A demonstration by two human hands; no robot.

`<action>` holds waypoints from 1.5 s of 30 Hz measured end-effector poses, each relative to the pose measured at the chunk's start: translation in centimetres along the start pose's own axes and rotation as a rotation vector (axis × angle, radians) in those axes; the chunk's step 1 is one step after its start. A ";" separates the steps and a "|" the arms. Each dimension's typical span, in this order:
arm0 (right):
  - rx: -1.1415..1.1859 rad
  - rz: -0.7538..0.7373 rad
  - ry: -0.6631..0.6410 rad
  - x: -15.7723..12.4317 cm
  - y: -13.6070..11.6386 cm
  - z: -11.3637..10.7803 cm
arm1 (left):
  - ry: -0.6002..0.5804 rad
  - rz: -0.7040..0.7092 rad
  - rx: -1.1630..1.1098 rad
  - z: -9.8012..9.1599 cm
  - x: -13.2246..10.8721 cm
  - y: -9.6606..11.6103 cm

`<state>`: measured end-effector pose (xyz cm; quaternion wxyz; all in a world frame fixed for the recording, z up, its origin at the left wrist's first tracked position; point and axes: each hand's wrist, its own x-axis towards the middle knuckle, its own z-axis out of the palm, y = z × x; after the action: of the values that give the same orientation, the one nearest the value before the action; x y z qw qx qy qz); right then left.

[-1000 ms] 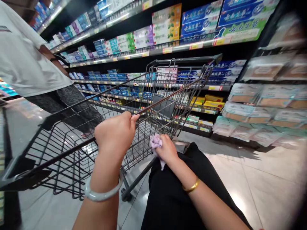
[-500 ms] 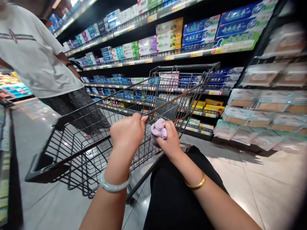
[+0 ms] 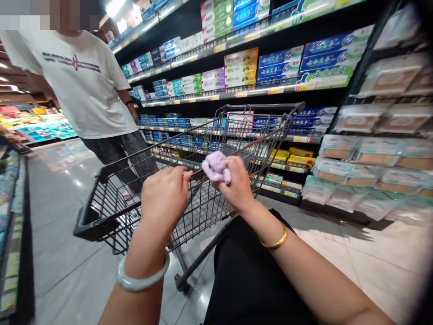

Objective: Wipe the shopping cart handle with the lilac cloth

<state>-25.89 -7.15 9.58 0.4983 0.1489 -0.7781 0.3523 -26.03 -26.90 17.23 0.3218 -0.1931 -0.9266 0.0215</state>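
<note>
A dark wire shopping cart (image 3: 203, 212) stands in front of me, its long side towards me. My left hand (image 3: 164, 192) is closed around the cart's near top rail, a jade-coloured bangle on that wrist. To its right, a crumpled pale purple cloth (image 3: 214, 166) is bunched in my closed right hand (image 3: 238, 183), resting at the same rail. Whether the cloth presses on the rail is hard to tell. A gold bangle circles my right wrist. The visible part of the cart's basket holds no goods.
Behind the cart, shelves hold boxed toothpaste (image 3: 280, 65) in several rows. Packaged goods (image 3: 382, 146) hang on a rack at the right. A person in a white T-shirt (image 3: 84, 85) stands beyond the cart at the left. Another shelf edge (image 3: 13, 253) runs along the far left.
My left hand has shifted left along the rail. The right hand and the cloth have moved slightly up and left. The view has tilted up, showing more of the shelves and the person.
</note>
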 end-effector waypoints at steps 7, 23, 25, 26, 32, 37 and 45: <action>0.007 0.015 -0.153 -0.8 -0.5 1.0 | -0.194 -0.142 0.088 0.3 -1.1 -0.7; 0.069 -0.044 -0.079 -1.0 -3.2 2.0 | -0.084 -0.101 0.078 1.1 -1.7 -0.1; 0.071 -0.069 -0.095 -1.4 -2.9 2.4 | -0.078 -0.103 0.080 1.2 -1.7 0.1; 0.060 -0.078 -0.130 -2.0 -2.6 2.6 | -0.077 -0.107 0.080 1.2 -1.7 0.3; 0.102 -0.036 -0.154 -3.3 -2.1 2.1 | -0.066 -0.118 0.060 1.2 -1.8 0.6; 0.140 -0.047 -0.008 -1.2 -3.5 1.8 | -0.054 -0.108 0.069 1.1 -1.8 0.7; 0.073 0.014 -0.197 -5.4 -2.5 3.7 | -0.043 -0.105 0.052 1.3 -1.9 0.7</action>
<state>-24.45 -12.19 4.90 0.4111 0.1953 -0.8110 0.3676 -25.20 -26.89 14.93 0.3076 -0.1356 -0.9413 0.0326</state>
